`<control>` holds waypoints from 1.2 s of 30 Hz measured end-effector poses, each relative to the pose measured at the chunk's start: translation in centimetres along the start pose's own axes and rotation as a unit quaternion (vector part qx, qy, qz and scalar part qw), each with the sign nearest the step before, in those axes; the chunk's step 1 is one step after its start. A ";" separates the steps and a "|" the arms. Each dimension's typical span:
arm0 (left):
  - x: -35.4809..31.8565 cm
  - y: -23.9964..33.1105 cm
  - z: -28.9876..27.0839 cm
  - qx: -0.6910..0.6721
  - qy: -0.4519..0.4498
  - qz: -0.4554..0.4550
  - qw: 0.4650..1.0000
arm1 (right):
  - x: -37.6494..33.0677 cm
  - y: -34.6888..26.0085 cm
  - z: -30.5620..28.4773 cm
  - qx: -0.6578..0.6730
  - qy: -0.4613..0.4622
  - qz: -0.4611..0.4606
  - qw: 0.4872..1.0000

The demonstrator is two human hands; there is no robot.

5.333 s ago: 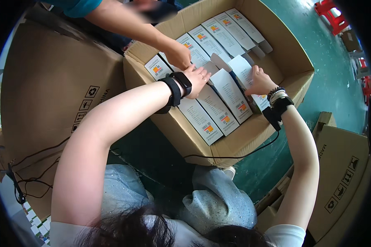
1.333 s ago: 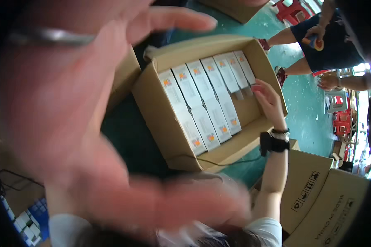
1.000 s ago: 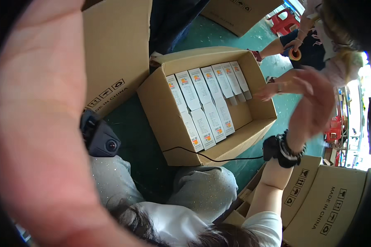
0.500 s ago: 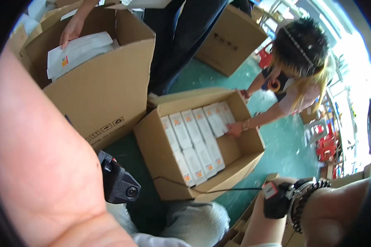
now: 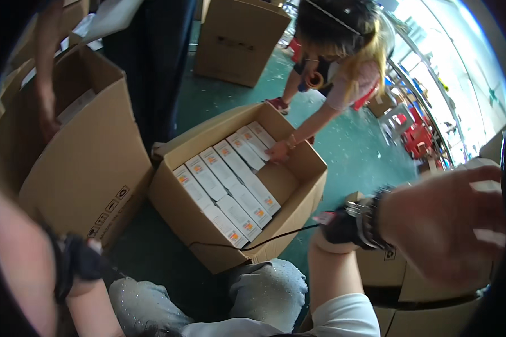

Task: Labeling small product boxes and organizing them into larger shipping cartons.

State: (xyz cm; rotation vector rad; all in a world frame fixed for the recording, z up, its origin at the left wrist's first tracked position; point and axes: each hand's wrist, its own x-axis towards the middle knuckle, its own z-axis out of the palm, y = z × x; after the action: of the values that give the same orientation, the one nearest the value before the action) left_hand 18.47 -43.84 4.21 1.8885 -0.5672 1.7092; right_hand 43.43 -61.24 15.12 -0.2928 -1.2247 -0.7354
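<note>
Presently noted: right hand raised close to lens, grip loosely spread and empty, left hand's grip out of view, white cartons rowed flat in open cardboard box on floor, co-worker's hand upon them

A green floor (glossy in the daylight) holds red stools beside bright windows.

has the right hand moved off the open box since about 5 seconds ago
Yes. The right hand has lifted up and away to the right of the open box, close to the camera now.
</note>
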 end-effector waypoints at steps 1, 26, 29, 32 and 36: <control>-0.2 -0.1 0.3 -0.013 0.007 0.001 1.000 | 0.3 -0.5 -0.2 -0.018 0.003 -0.008 1.000; -1.0 -2.5 -2.2 -0.094 0.099 -0.030 0.990 | -26.8 4.1 8.9 0.061 -0.409 0.232 0.880; -0.7 -2.4 -2.9 -0.081 0.107 -0.039 0.990 | -27.1 4.3 8.7 0.045 -0.418 0.239 0.875; -0.3 -2.1 -3.1 -0.076 0.123 -0.046 0.988 | -27.6 4.8 8.5 0.040 -0.425 0.249 0.870; -5.0 -5.5 0.1 -0.044 -0.014 -0.375 0.926 | -27.7 5.2 8.4 0.030 -0.426 0.255 0.868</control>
State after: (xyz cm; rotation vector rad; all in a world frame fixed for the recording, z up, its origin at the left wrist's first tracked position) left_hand 21.44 -39.89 -1.35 1.7413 0.0874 1.1252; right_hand 36.42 -42.85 -6.70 -0.9175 -1.8857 -0.0659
